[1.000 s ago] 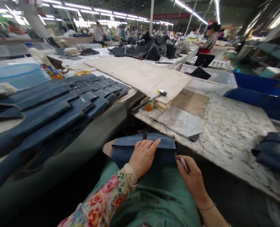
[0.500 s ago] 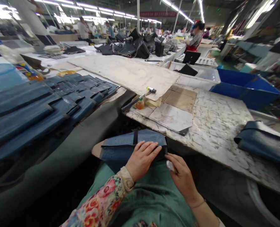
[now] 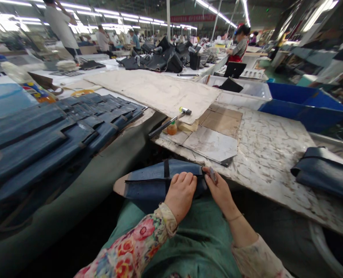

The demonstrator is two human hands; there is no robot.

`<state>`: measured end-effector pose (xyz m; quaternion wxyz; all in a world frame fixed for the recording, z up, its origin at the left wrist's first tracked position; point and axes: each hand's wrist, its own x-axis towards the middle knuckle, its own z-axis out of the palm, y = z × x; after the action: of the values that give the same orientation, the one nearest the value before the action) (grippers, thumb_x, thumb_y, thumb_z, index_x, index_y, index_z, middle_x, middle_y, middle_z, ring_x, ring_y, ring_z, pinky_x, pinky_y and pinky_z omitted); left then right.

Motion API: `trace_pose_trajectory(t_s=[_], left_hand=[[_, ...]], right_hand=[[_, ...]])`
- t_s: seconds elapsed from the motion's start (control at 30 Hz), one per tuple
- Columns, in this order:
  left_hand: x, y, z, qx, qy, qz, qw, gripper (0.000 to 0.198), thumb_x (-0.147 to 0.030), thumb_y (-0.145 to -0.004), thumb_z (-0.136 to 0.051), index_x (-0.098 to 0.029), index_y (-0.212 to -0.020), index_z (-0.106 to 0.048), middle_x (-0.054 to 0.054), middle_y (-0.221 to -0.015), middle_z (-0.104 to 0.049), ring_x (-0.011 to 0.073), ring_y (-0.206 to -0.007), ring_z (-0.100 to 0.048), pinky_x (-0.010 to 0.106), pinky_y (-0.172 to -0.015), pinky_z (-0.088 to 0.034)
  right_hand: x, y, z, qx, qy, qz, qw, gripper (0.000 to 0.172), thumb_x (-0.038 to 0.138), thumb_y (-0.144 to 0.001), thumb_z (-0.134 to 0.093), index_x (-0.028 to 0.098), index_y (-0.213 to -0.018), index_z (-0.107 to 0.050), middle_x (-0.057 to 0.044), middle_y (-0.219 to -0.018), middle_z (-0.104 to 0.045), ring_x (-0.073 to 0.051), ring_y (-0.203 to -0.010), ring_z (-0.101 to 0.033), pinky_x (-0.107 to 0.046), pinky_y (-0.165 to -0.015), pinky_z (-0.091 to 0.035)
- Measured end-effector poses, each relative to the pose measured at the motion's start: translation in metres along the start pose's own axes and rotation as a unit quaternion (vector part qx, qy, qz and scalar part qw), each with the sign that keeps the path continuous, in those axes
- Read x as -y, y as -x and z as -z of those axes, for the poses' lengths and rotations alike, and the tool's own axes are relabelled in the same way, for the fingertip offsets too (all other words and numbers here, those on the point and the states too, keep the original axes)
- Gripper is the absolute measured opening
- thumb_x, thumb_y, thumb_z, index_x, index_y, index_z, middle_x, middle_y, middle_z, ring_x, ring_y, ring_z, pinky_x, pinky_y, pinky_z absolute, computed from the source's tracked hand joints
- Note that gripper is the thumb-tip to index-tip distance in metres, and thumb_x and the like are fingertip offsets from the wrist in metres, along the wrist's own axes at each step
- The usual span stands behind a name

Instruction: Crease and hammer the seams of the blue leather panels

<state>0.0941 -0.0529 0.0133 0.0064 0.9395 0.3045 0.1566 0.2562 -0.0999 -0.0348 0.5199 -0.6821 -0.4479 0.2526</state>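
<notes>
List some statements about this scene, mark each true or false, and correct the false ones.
1. The left hand rests on the blue piece. True.
2. The right hand holds nothing. False: it holds a small grey object, too little shown to identify.
3. The blue piece lies flat on the marked white tabletop. False: it lies over the lap, above green cloth.
4. A small orange bottle with a green top stands beyond the blue piece. True.
5. More blue pieces lie overlapping on the left. True.
6. The large blue bin is left of the whitish bin. False: it is to the right of the whitish bin.
</notes>
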Motion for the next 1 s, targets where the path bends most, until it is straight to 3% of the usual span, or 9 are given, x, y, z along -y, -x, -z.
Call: trace_pose_trajectory(t_s=[0.23, 0.37, 0.43, 0.53, 0.6, 0.7, 0.83, 1.0], left_hand=[[-0.010, -0.005, -0.017, 0.010, -0.001, -0.022, 1.000, 0.034, -0.018, -0.088, -0.043, -0.013, -0.121, -0.048, 0.007, -0.111, -0.055, 0.0179, -0.104, -0.047, 0.032, -0.089, -0.039], [-0.010, -0.006, -0.020, 0.001, 0.019, -0.028, 0.999, 0.034, -0.027, -0.092, -0.039, -0.016, -0.122, -0.046, 0.006, -0.113, -0.055, 0.0178, -0.105, -0.047, 0.033, -0.087, -0.039], [-0.009, -0.008, -0.020, 0.001, 0.038, -0.022, 0.999, 0.033, -0.032, -0.093, -0.037, -0.019, -0.121, -0.047, 0.005, -0.112, -0.056, 0.0181, -0.104, -0.047, 0.034, -0.085, -0.039], [-0.008, -0.011, -0.020, 0.014, 0.051, -0.017, 0.998, 0.029, -0.032, -0.093, -0.037, -0.020, -0.116, -0.051, 0.005, -0.107, -0.058, 0.0182, -0.100, -0.048, 0.035, -0.082, -0.039], [-0.008, -0.011, -0.019, 0.016, 0.053, -0.014, 0.998, 0.029, -0.031, -0.092, -0.038, -0.020, -0.116, -0.051, 0.005, -0.106, -0.058, 0.0183, -0.099, -0.049, 0.035, -0.082, -0.039], [-0.007, -0.006, -0.018, 0.002, 0.052, -0.012, 0.999, 0.032, -0.029, -0.092, -0.039, -0.019, -0.121, -0.049, 0.005, -0.112, -0.057, 0.0182, -0.103, -0.048, 0.035, -0.086, -0.038], [-0.002, 0.005, -0.016, -0.017, 0.049, 0.002, 0.999, 0.033, -0.026, -0.092, -0.039, -0.019, -0.123, -0.048, 0.004, -0.115, -0.057, 0.0181, -0.107, -0.047, 0.034, -0.090, -0.038], [0.009, 0.015, -0.013, -0.022, 0.042, 0.017, 0.999, 0.032, -0.024, -0.091, -0.041, -0.019, -0.121, -0.052, 0.004, -0.115, -0.059, 0.0186, -0.108, -0.048, 0.034, -0.090, -0.039]], right_hand=[[-0.018, 0.003, -0.009, 0.028, -0.170, -0.095, 0.980, 0.045, 0.046, -0.075, -0.061, 0.018, -0.110, -0.060, -0.007, -0.114, -0.063, -0.022, -0.105, -0.056, -0.036, -0.092, -0.044], [-0.017, 0.015, 0.000, -0.014, -0.143, -0.106, 0.984, 0.048, 0.049, -0.081, -0.053, 0.018, -0.118, -0.055, -0.008, -0.108, -0.064, -0.016, -0.080, -0.060, -0.029, -0.066, -0.050], [-0.013, 0.017, 0.006, -0.033, -0.082, -0.082, 0.993, 0.050, 0.050, -0.086, -0.044, 0.018, -0.124, -0.050, -0.008, -0.102, -0.064, -0.015, -0.071, -0.058, -0.029, -0.061, -0.050], [-0.005, 0.019, 0.014, -0.018, 0.062, 0.007, 0.998, 0.049, 0.045, -0.090, -0.037, 0.018, -0.131, -0.044, -0.010, -0.108, -0.060, -0.019, -0.090, -0.058, -0.036, -0.082, -0.048], [0.003, 0.021, 0.018, 0.001, 0.164, 0.068, 0.984, 0.046, 0.041, -0.091, -0.036, 0.019, -0.131, -0.045, -0.011, -0.112, -0.058, -0.021, -0.102, -0.053, -0.040, -0.092, -0.043], [0.018, 0.025, 0.021, 0.011, 0.273, 0.140, 0.952, 0.038, 0.033, -0.092, -0.037, 0.022, -0.126, -0.052, -0.010, -0.108, -0.058, -0.022, -0.103, -0.052, -0.041, -0.094, -0.042], [0.034, 0.030, 0.021, 0.009, 0.327, 0.197, 0.924, 0.035, 0.026, -0.091, -0.040, 0.023, -0.123, -0.055, -0.008, -0.107, -0.058, -0.022, -0.102, -0.052, -0.040, -0.093, -0.042], [0.039, 0.033, 0.006, 0.012, 0.338, 0.203, 0.919, 0.033, 0.025, -0.092, -0.039, 0.022, -0.118, -0.058, -0.008, -0.102, -0.061, -0.021, -0.098, -0.053, -0.040, -0.089, -0.044]])
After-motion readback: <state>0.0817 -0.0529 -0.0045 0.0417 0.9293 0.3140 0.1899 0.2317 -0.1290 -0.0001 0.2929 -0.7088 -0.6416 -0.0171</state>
